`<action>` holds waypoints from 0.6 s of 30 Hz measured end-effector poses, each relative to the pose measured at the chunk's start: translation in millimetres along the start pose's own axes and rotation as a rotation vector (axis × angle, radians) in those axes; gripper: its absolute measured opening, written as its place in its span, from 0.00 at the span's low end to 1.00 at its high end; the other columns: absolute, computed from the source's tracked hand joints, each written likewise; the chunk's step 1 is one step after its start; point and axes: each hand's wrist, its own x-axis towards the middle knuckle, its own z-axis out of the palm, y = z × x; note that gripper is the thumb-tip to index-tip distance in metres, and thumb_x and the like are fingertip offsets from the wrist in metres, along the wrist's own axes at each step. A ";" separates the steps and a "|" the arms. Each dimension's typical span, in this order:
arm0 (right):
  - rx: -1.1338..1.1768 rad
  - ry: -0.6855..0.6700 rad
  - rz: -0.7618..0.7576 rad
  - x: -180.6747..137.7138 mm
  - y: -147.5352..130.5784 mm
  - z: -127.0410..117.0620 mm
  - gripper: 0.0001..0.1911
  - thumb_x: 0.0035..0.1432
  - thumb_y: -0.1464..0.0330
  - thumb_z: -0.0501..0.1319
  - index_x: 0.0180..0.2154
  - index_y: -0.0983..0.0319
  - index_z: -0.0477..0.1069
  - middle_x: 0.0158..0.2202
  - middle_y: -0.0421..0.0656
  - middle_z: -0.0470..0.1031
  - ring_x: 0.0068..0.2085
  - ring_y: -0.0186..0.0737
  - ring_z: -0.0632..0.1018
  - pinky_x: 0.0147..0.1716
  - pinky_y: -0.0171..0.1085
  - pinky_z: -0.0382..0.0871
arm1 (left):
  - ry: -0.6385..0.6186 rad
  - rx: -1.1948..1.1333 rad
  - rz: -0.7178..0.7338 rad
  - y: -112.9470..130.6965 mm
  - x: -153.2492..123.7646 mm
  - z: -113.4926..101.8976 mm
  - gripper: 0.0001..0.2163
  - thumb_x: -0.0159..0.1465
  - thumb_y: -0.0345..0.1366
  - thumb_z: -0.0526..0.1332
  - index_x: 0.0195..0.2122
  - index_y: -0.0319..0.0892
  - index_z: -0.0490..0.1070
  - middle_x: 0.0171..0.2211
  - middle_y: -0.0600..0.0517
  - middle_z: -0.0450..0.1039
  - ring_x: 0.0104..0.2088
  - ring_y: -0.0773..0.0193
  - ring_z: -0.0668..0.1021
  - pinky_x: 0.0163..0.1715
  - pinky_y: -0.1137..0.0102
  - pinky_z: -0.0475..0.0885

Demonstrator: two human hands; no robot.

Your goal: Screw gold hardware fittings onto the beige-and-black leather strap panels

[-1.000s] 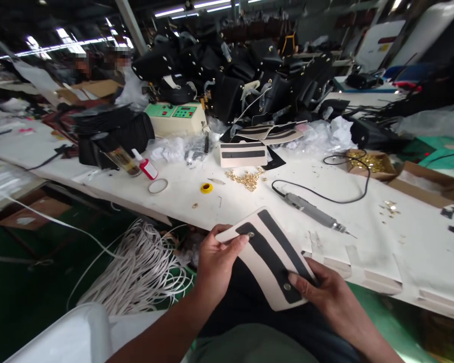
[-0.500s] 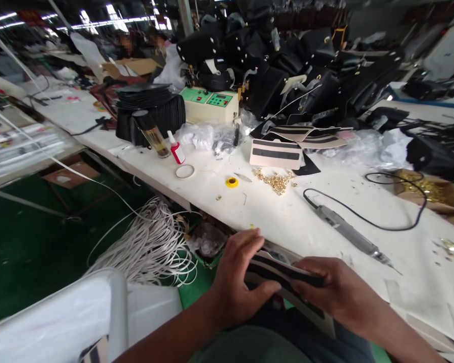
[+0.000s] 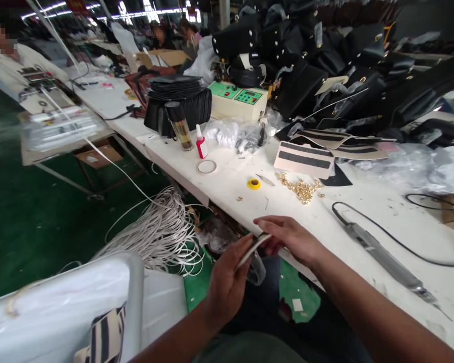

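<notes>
Between my hands is a thin beige-and-black bag panel (image 3: pixel 254 250), tilted so that mostly its pale edge shows. My left hand (image 3: pixel 227 282) is closed around its near end, over my lap. At its far end, by the table's front edge, my right hand (image 3: pixel 293 239) grips it between thumb and fingers. A greyish translucent loop (image 3: pixel 259 271) hangs just below; I cannot tell what it belongs to. Similar beige panels with black strips (image 3: pixel 303 159) lie on the table beyond, beside a pile of gold metal fittings (image 3: pixel 302 191).
A corded rotary tool (image 3: pixel 386 259) lies at the right. Further back are a yellow ring (image 3: pixel 253 184), a red bottle (image 3: pixel 202 146), a control box (image 3: pixel 237 101) and heaped black bags (image 3: pixel 298 91). White cord (image 3: pixel 162 232) and a white bin (image 3: pixel 136 297) are at the left.
The panel has turned from showing its striped face to nearly edge-on. My right hand has moved up and left, closer to my left hand. The view has swung left, bringing a person into sight.
</notes>
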 end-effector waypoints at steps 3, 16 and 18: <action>-0.437 0.215 -0.180 43.2 -9.3 -0.8 0.28 0.69 0.46 0.59 0.51 0.61 0.80 0.34 0.45 0.83 0.31 0.42 0.82 0.33 0.39 0.75 | 0.181 -0.245 -0.439 -1.2 6.2 -8.8 0.16 0.71 0.47 0.64 0.53 0.44 0.82 0.47 0.46 0.85 0.50 0.50 0.84 0.55 0.59 0.78; -1.057 0.316 -0.320 133.0 -8.2 8.5 0.09 0.67 0.64 0.63 0.42 0.58 0.82 0.49 0.48 0.81 0.47 0.49 0.79 0.43 0.41 0.69 | 0.352 -0.694 -0.740 -4.9 9.8 -16.7 0.21 0.57 0.49 0.77 0.44 0.39 0.83 0.38 0.47 0.86 0.37 0.56 0.85 0.44 0.64 0.79; -1.021 0.340 -0.317 126.4 -7.9 5.4 0.06 0.63 0.66 0.65 0.39 0.59 0.80 0.45 0.47 0.82 0.45 0.49 0.79 0.43 0.41 0.69 | 0.343 -0.679 -0.733 -4.1 10.5 -16.0 0.20 0.57 0.49 0.77 0.43 0.39 0.83 0.38 0.47 0.86 0.37 0.56 0.85 0.44 0.64 0.79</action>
